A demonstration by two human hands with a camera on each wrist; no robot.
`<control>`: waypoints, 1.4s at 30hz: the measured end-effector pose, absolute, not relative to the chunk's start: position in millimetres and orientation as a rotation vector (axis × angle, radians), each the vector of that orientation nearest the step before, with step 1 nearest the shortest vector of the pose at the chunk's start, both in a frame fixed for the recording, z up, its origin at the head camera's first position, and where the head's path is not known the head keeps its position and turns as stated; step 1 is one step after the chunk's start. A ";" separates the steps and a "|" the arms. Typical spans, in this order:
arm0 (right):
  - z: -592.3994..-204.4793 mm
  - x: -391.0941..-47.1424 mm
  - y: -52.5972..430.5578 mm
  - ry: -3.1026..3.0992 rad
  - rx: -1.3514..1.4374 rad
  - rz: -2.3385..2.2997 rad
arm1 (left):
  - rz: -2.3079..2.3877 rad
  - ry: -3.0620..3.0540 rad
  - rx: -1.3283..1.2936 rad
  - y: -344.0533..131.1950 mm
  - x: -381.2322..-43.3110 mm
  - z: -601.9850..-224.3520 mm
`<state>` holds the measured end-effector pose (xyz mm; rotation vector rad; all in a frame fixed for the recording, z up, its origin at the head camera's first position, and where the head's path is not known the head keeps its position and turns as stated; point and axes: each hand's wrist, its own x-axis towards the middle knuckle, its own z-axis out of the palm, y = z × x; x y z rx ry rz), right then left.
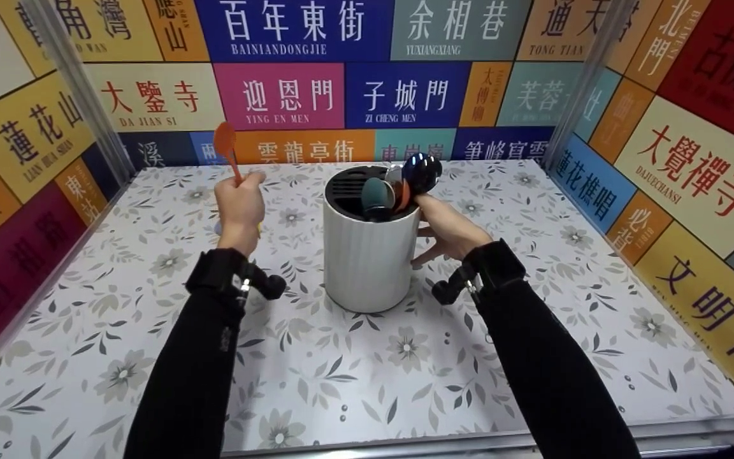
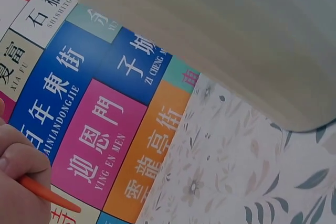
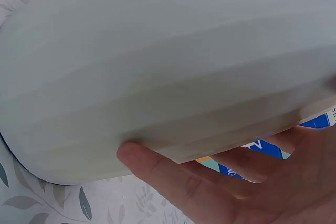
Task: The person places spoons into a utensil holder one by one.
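Note:
My left hand (image 1: 239,207) grips an orange spoon-like utensil (image 1: 225,137) by its handle, head upward, left of a white utensil holder (image 1: 370,261). In the left wrist view, the tapered end of the orange handle (image 2: 50,195) sticks out of the fist. My right hand (image 1: 450,226) rests against the holder's right side, its fingers spread. A fingertip (image 3: 131,153) touches the ribbed wall in the right wrist view; other fingers are partly hidden behind it. In the holder stand a glossy dark rounded utensil (image 1: 422,171), a teal-grey one (image 1: 376,193) and an orange one (image 1: 403,194).
A black slotted insert (image 1: 349,185) covers the holder's top. Small blue and yellow bits show behind my left wrist, mostly hidden. The table (image 1: 316,376) has a floral cover. Colourful sign-printed panels (image 1: 278,95) enclose its back and sides.

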<state>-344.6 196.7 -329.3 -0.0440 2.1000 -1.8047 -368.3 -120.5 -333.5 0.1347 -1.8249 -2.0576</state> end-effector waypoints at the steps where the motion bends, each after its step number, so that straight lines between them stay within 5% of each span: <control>1: -329.3 -344.6 196.6 2.102 -0.049 -1.804 | -2.077 -1.799 0.119 -116.7 -368.2 -329.7; 23: -331.0 -343.6 196.7 2.094 -0.058 -1.808 | -2.300 -1.686 -0.206 -44.2 -357.3 -270.0; 42: -329.7 -343.8 198.0 2.090 -0.062 -1.807 | -2.288 -1.647 -0.341 1.9 -351.4 -270.5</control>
